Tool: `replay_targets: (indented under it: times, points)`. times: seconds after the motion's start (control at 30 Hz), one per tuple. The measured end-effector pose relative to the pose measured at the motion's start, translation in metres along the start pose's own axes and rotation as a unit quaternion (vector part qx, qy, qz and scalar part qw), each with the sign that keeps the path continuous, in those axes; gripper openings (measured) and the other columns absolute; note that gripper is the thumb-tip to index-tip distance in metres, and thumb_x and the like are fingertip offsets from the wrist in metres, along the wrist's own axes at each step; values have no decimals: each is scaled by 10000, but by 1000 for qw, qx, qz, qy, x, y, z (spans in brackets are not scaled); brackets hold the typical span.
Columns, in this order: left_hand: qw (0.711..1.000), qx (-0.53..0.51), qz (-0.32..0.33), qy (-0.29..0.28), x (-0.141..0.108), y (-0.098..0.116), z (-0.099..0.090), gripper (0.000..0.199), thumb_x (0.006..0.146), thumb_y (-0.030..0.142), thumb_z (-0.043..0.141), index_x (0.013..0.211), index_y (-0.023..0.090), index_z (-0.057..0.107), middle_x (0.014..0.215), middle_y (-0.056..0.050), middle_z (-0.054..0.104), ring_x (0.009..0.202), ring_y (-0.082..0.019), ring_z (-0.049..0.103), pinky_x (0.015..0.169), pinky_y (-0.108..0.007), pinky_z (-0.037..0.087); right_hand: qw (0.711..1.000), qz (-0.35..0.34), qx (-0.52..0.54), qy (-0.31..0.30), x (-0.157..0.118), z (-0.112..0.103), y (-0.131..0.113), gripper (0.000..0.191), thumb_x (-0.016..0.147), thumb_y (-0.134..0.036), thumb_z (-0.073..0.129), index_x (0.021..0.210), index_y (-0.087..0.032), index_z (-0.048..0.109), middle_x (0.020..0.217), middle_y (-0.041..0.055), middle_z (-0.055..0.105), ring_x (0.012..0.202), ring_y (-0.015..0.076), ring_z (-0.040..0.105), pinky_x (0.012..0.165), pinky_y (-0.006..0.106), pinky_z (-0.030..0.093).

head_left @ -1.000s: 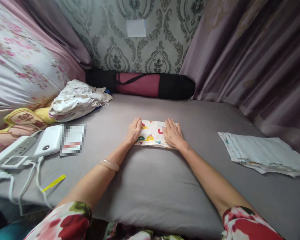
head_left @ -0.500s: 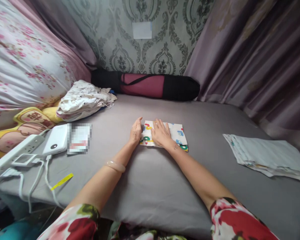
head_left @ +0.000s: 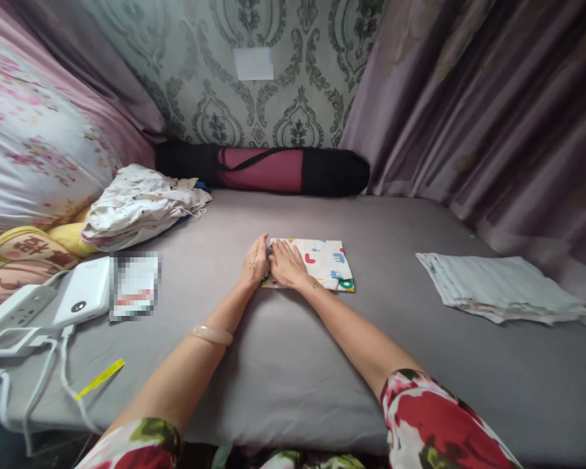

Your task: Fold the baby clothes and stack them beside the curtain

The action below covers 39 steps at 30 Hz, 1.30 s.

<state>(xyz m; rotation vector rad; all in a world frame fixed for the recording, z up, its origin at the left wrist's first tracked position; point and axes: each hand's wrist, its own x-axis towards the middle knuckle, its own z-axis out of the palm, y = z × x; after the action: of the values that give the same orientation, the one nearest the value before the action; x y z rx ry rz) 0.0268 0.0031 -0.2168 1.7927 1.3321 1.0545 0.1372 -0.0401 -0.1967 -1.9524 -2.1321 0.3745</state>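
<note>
A small folded white cloth (head_left: pixel 325 257) with red, blue, green and yellow shapes lies flat in front of me. My right hand (head_left: pixel 287 264) is open and rests palm down on its left part, fingers pointing away from me. Against the cloth's left edge stands my left hand (head_left: pixel 255 264) on its side, fingers stretched out and held straight. A green and yellow corner shows from a lower layer at the front right. The palm of my left hand is hidden.
A stack of folded pale cloths (head_left: pixel 498 286) lies to the right. On the left are a crumpled white garment (head_left: pixel 137 205), a white power bank (head_left: pixel 83 293), a power strip (head_left: pixel 19 312) with cables and a blurred packet (head_left: pixel 135 286). A black and maroon long bag (head_left: pixel 261 169) lies along the wall.
My right hand has slid left across the cloth, from its middle to near its left edge, closer to my left hand. The view has turned slightly right.
</note>
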Motion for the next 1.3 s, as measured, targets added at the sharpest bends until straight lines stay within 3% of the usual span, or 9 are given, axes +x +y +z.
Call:
replay_targets:
  times: [0.23, 0.4, 0.67, 0.77, 0.87, 0.93, 1.03, 1.17, 1.3]
  points:
    - [990, 106, 79, -53, -9, 8, 5, 508, 944, 420, 335, 1335, 146, 509, 1413, -101, 512, 1350, -210, 413, 1142, -385, 280, 997, 64, -24, 42, -33, -53, 47, 589, 994, -392, 157, 1517, -130, 233, 1580, 101, 212, 1463, 221, 116, 1173, 433, 79]
    - [957, 235, 110, -130, -12, 11, 10, 507, 954, 439, 337, 1404, 227, 437, 1506, -60, 396, 1430, -200, 270, 1182, -452, 127, 993, 89, -76, 24, -50, -44, 89, 614, 990, -407, 169, 1502, -79, 257, 1577, 123, 206, 1460, 232, 129, 1175, 444, 80]
    - [914, 352, 102, -173, -8, 7, 15, 525, 970, 453, 247, 1427, 244, 400, 1551, -67, 311, 1448, -252, 214, 1160, -520, 119, 992, 98, -70, 29, -45, -20, 104, 610, 986, -432, 195, 1507, -122, 263, 1590, 95, 171, 1462, 228, 113, 1174, 453, 84]
    - [912, 356, 99, -177, -6, 1, 19, 532, 966, 463, 253, 1436, 249, 383, 1559, -69, 292, 1452, -264, 199, 1155, -529, 117, 995, 96, -33, 11, -44, -28, 104, 603, 982, -429, 230, 1508, -137, 263, 1592, 95, 164, 1465, 220, 106, 1177, 446, 78]
    - [919, 337, 97, -179, -1, -6, 17, 520, 956, 457, 289, 1410, 240, 418, 1543, -84, 326, 1437, -266, 244, 1150, -521, 149, 991, 121, 45, 29, -47, -50, 108, 547, 973, -368, 298, 1468, -143, 360, 1555, 104, 285, 1434, 189, 236, 1155, 350, 202]
    - [932, 317, 92, -151, 4, -10, 11, 512, 933, 448, 353, 1375, 215, 462, 1488, -115, 411, 1375, -258, 365, 1125, -457, 250, 976, 186, 98, 64, -52, -66, 117, 486, 963, -318, 336, 1404, -154, 457, 1458, 114, 455, 1331, 172, 425, 1058, 272, 349]
    - [949, 304, 37, -74, 10, -11, -4, 491, 879, 456, 441, 1236, 152, 589, 1262, -167, 608, 1153, -261, 571, 982, -354, 411, 949, 277, 136, 66, -61, -78, 138, 384, 948, -295, 370, 1183, -138, 630, 1102, 130, 694, 951, 176, 667, 784, 240, 495]
    - [944, 306, -67, -101, 13, 3, -18, 361, 813, 466, 513, 870, 171, 713, 872, -132, 729, 875, -269, 664, 738, -295, 458, 939, 313, 142, 23, -68, -72, 163, 337, 902, -362, 474, 772, -135, 686, 619, 56, 658, 473, 130, 563, 472, 223, 407]
    - [931, 324, -116, -124, 13, 24, -18, 223, 715, 404, 627, 653, 199, 688, 641, -83, 700, 760, -258, 667, 649, -272, 429, 951, 295, 94, 13, -67, -61, 165, 354, 811, -450, 587, 595, -173, 632, 488, 2, 555, 454, 123, 521, 428, 218, 305]
